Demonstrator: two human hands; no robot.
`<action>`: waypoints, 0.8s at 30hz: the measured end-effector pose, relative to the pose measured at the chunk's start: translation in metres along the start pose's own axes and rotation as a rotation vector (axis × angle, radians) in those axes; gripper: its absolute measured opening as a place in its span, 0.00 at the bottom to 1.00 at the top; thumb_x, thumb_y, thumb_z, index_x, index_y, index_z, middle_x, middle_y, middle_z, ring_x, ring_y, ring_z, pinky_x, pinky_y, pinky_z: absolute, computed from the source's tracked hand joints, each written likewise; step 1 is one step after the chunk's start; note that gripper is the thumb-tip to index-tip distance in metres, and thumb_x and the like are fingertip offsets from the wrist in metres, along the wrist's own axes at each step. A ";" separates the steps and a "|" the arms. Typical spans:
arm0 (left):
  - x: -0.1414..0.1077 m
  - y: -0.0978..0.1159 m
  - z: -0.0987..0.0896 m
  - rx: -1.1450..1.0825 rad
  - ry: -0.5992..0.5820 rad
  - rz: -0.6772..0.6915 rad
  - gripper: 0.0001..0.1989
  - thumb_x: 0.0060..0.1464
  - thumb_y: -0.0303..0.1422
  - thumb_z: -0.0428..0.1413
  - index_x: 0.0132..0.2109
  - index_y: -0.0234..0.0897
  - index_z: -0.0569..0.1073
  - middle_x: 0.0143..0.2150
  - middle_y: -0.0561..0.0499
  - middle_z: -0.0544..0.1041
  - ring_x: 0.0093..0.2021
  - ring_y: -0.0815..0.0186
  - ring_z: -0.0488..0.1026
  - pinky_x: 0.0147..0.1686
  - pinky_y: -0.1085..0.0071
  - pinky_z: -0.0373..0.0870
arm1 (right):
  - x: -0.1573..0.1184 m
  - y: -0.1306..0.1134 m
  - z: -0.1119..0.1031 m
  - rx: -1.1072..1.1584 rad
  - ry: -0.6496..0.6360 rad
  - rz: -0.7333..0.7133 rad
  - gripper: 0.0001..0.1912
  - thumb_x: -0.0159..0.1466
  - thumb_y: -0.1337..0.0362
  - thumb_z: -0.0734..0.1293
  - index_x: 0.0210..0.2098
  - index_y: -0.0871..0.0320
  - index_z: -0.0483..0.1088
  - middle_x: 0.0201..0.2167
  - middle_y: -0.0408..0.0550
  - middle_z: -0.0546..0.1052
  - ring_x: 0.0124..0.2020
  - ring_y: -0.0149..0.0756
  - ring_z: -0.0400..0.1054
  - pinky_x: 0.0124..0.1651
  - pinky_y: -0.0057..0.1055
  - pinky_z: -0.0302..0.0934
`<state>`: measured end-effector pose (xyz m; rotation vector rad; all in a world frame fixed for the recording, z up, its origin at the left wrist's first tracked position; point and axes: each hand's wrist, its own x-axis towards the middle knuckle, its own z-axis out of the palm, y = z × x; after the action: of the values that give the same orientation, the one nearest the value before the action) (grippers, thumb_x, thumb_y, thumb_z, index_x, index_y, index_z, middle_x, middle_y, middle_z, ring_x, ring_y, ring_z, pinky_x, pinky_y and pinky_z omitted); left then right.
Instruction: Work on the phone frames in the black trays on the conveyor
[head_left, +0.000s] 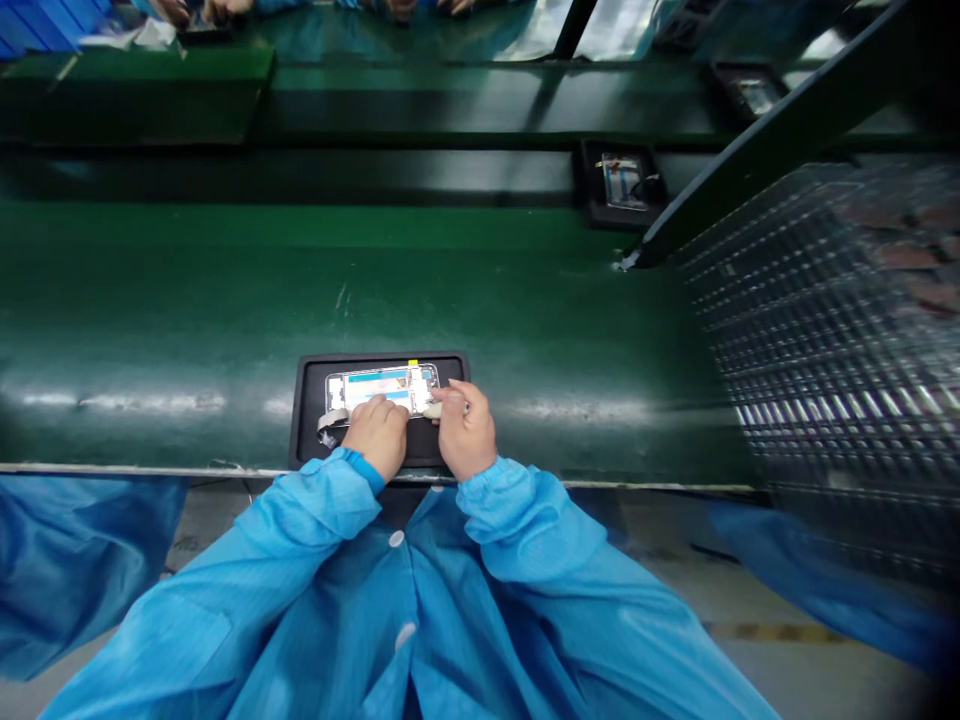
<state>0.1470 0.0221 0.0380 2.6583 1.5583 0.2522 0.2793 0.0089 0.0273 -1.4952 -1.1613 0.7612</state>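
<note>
Device: An opened, phone-like device (379, 386) is placed inside a black tray (306, 400), with its inner parts exposed. A yellow tab (413, 363) is seen at its far edge.
Worktop: The tray is supported by the green worktop (247, 300), close to the near edge.
Left hand: The near side of the device is touched by the left hand (376, 432). The fingers are bent over it, but it cannot be told if anything is gripped.
Right hand: The right hand (468, 425) is held at the right end of the device, with the fingers curled and brought close together. A small pale piece (433, 410) is seen by the fingertips; whether it is gripped cannot be told.
Lower left corner: A pale curved item (332, 420) is seen beside the device, partly over the tray. What it is cannot be made out.
Far side: Another device (624, 182) is held in a second black tray (592, 213), to the right. Hands of other people (226, 8) are partly shown at the top.
Right side: Clear ribbed plastic (817, 330) is seen, blurred, beside a dark slanting bar (757, 140).
</note>
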 end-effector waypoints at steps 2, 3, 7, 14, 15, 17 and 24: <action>-0.001 0.000 0.001 0.000 0.026 -0.001 0.09 0.53 0.26 0.46 0.33 0.33 0.71 0.32 0.44 0.72 0.44 0.55 0.66 0.41 0.60 0.65 | 0.000 0.000 0.000 -0.002 -0.002 0.002 0.15 0.61 0.55 0.55 0.41 0.59 0.61 0.35 0.51 0.74 0.36 0.35 0.69 0.40 0.32 0.65; -0.001 0.000 0.002 -0.002 0.035 -0.002 0.08 0.53 0.26 0.46 0.33 0.33 0.71 0.32 0.44 0.72 0.44 0.55 0.66 0.41 0.60 0.65 | 0.000 0.000 -0.001 -0.004 0.005 0.014 0.16 0.62 0.55 0.55 0.42 0.59 0.61 0.35 0.51 0.74 0.36 0.34 0.69 0.39 0.32 0.65; -0.002 0.000 0.003 -0.013 0.034 -0.004 0.08 0.53 0.26 0.46 0.33 0.33 0.71 0.32 0.45 0.72 0.44 0.55 0.66 0.41 0.61 0.64 | -0.002 -0.001 -0.003 -0.023 0.050 0.057 0.17 0.62 0.54 0.53 0.42 0.59 0.60 0.34 0.51 0.74 0.34 0.33 0.69 0.37 0.32 0.65; -0.001 0.001 0.002 -0.027 0.021 0.001 0.09 0.53 0.26 0.46 0.35 0.33 0.71 0.32 0.44 0.72 0.45 0.55 0.66 0.41 0.60 0.64 | -0.004 -0.001 -0.003 -0.040 0.045 0.022 0.15 0.62 0.55 0.54 0.41 0.59 0.60 0.34 0.51 0.74 0.34 0.34 0.69 0.39 0.33 0.65; -0.001 0.001 0.002 -0.029 0.015 -0.002 0.09 0.53 0.26 0.46 0.35 0.33 0.71 0.32 0.44 0.72 0.45 0.55 0.66 0.41 0.60 0.64 | -0.004 0.000 -0.003 -0.048 0.035 0.026 0.16 0.62 0.55 0.54 0.41 0.59 0.61 0.34 0.51 0.74 0.34 0.34 0.69 0.39 0.34 0.65; -0.001 0.001 0.002 -0.032 0.006 -0.009 0.09 0.53 0.26 0.46 0.34 0.33 0.71 0.32 0.44 0.72 0.45 0.55 0.66 0.42 0.60 0.64 | -0.003 0.000 -0.003 -0.069 0.011 0.037 0.16 0.62 0.54 0.53 0.41 0.59 0.62 0.36 0.52 0.73 0.35 0.35 0.69 0.40 0.33 0.65; -0.002 0.001 0.003 -0.038 0.016 -0.019 0.09 0.53 0.26 0.46 0.35 0.33 0.71 0.32 0.45 0.72 0.45 0.55 0.65 0.42 0.60 0.63 | -0.003 0.000 -0.002 -0.082 -0.003 0.016 0.17 0.61 0.54 0.54 0.40 0.60 0.63 0.35 0.51 0.73 0.35 0.34 0.68 0.40 0.32 0.65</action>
<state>0.1477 0.0202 0.0346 2.6180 1.5660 0.2993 0.2801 0.0052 0.0271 -1.5732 -1.1959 0.7350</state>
